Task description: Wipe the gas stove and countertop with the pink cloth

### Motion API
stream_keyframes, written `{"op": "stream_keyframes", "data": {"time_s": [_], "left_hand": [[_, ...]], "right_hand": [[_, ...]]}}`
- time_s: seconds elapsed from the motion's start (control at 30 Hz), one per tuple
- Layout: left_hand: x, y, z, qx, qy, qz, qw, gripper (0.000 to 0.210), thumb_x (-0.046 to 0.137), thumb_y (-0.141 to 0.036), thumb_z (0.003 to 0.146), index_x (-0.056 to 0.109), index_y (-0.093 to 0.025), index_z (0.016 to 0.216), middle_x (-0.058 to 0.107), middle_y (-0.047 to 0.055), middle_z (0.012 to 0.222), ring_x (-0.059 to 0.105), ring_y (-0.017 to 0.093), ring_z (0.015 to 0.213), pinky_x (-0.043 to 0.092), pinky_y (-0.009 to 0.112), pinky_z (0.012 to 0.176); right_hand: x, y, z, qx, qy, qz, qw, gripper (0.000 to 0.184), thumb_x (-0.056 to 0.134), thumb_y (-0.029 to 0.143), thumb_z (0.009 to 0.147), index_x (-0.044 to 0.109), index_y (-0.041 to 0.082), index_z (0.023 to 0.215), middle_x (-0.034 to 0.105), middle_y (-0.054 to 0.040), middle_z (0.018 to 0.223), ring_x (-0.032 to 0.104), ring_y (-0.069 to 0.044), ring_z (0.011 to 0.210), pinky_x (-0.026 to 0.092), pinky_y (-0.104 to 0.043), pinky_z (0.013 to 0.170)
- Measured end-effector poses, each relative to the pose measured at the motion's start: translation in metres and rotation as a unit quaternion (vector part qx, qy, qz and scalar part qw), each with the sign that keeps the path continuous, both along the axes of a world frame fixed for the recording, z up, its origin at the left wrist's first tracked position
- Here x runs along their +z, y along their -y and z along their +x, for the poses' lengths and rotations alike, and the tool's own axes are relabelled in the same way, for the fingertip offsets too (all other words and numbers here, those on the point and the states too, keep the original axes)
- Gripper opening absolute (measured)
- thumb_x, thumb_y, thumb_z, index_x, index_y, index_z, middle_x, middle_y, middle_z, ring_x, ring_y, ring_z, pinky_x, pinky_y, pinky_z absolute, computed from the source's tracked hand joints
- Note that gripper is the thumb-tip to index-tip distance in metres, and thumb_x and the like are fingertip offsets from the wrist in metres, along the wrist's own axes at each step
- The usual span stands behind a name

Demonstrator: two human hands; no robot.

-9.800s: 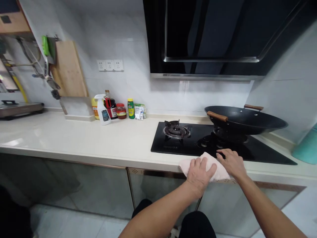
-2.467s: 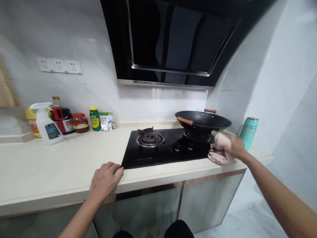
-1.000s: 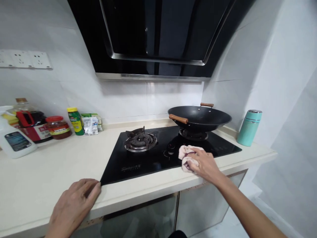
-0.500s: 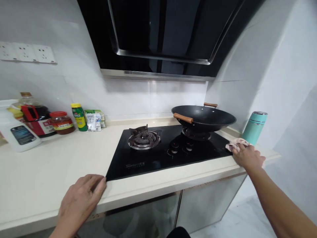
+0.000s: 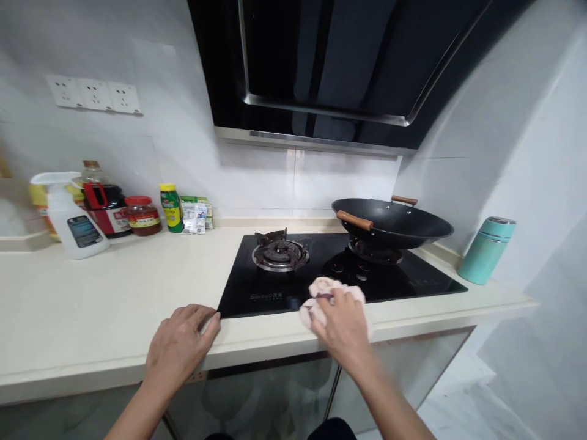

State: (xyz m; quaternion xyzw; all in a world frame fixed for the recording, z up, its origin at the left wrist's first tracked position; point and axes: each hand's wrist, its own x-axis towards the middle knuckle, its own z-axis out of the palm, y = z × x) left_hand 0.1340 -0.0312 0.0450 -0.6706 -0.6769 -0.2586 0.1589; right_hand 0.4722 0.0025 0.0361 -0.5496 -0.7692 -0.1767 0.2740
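Note:
My right hand (image 5: pixel 346 327) presses a pale pink cloth (image 5: pixel 316 311) onto the front edge of the black glass gas stove (image 5: pixel 293 299), partly over the cream counter (image 5: pixel 183 269). The cloth is bunched under its fingers. At the stove's front left corner my left hand (image 5: pixel 183 342) rests on the counter edge, holding nothing, its thumb apart from the fingers. A bare burner (image 5: pixel 280 253) is on the stove's left side. On the right burner sits a black wok (image 5: pixel 394 223) with wooden handles. Behind the cloth are the control knobs (image 5: pixel 361 273).
A teal flask (image 5: pixel 487 250) stands at the counter's right end. To the left are a white spray bottle (image 5: pixel 76 223), a dark sauce bottle (image 5: pixel 107 208), a red-lidded jar (image 5: pixel 143 217), a green-yellow bottle (image 5: pixel 171 208) and packets (image 5: pixel 196 215). A black range hood (image 5: pixel 316 67) overhangs the stove.
My right hand has slid the cloth from the stove's right front corner leftward along the front edge to its middle. My left hand stays at the left corner. The view has shifted left.

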Motion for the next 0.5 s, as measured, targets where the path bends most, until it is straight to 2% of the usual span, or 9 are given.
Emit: {"op": "stream_keyframes", "data": {"time_s": [0.1, 0.17, 0.23, 0.3, 0.37, 0.43, 0.5], "left_hand": [[0.000, 0.003, -0.001, -0.009, -0.001, 0.003, 1.000, 0.039, 0.042, -0.046, 0.096, 0.075, -0.025, 0.091, 0.077, 0.005, 0.104, 0.067, 0.025, 0.099, 0.048, 0.036, 0.092], [-0.001, 0.003, -0.003, -0.016, 0.002, 0.009, 1.000, 0.038, 0.042, -0.044, 0.096, 0.075, -0.025, 0.090, 0.076, 0.005, 0.103, 0.067, 0.024, 0.098, 0.048, 0.037, 0.093], [-0.002, 0.003, -0.003, -0.021, 0.004, 0.013, 1.000, 0.039, 0.042, -0.043, 0.097, 0.075, -0.024, 0.090, 0.076, 0.005, 0.102, 0.067, 0.025, 0.098, 0.047, 0.038, 0.094], [-0.002, 0.003, -0.003, -0.022, 0.007, 0.015, 1.000, 0.039, 0.043, -0.043, 0.097, 0.075, -0.023, 0.091, 0.076, 0.005, 0.102, 0.067, 0.025, 0.098, 0.047, 0.039, 0.093], [-0.001, 0.004, -0.001, -0.018, 0.012, 0.016, 1.000, 0.038, 0.043, -0.043, 0.096, 0.076, -0.023, 0.091, 0.076, 0.006, 0.102, 0.067, 0.026, 0.100, 0.047, 0.039, 0.092], [0.000, 0.005, 0.001, -0.013, 0.016, 0.013, 1.000, 0.037, 0.044, -0.042, 0.096, 0.076, -0.024, 0.091, 0.076, 0.005, 0.103, 0.066, 0.026, 0.101, 0.047, 0.039, 0.091], [0.000, 0.006, 0.002, -0.007, 0.018, 0.012, 1.000, 0.035, 0.045, -0.041, 0.096, 0.076, -0.024, 0.091, 0.076, 0.005, 0.103, 0.066, 0.026, 0.102, 0.047, 0.038, 0.091]], "right_hand": [[0.006, 0.010, -0.033, 0.130, -0.032, -0.033, 0.991, 0.027, 0.070, 0.040, 0.088, 0.070, 0.028, 0.111, 0.060, -0.0106, 0.116, 0.053, -0.029, 0.099, 0.046, -0.047, 0.087], [0.009, 0.013, -0.030, 0.209, -0.091, -0.049, 0.972, 0.022, 0.069, 0.030, 0.087, 0.070, 0.029, 0.108, 0.061, -0.0065, 0.117, 0.055, -0.027, 0.103, 0.047, -0.043, 0.091], [0.011, 0.009, -0.011, 0.251, -0.173, -0.054, 0.951, 0.022, 0.063, 0.024, 0.088, 0.071, 0.030, 0.107, 0.061, -0.0045, 0.118, 0.058, -0.023, 0.107, 0.049, -0.037, 0.093], [0.014, -0.003, 0.018, 0.223, -0.243, -0.029, 0.944, 0.022, 0.058, 0.028, 0.090, 0.072, 0.028, 0.107, 0.060, -0.0061, 0.122, 0.060, -0.023, 0.109, 0.051, -0.036, 0.095], [0.017, -0.024, 0.048, 0.128, -0.280, 0.020, 0.951, 0.026, 0.056, 0.037, 0.091, 0.072, 0.025, 0.107, 0.058, -0.0104, 0.126, 0.060, -0.026, 0.111, 0.051, -0.039, 0.097], [0.018, -0.047, 0.072, 0.015, -0.273, 0.057, 0.960, 0.035, 0.054, 0.043, 0.092, 0.072, 0.022, 0.113, 0.055, -0.0143, 0.133, 0.057, -0.030, 0.118, 0.049, -0.045, 0.102], [0.019, -0.068, 0.085, -0.054, -0.203, 0.040, 0.977, 0.047, 0.053, 0.042, 0.091, 0.065, 0.020, 0.130, 0.051, -0.0161, 0.144, 0.051, -0.034, 0.127, 0.045, -0.050, 0.105]]}}
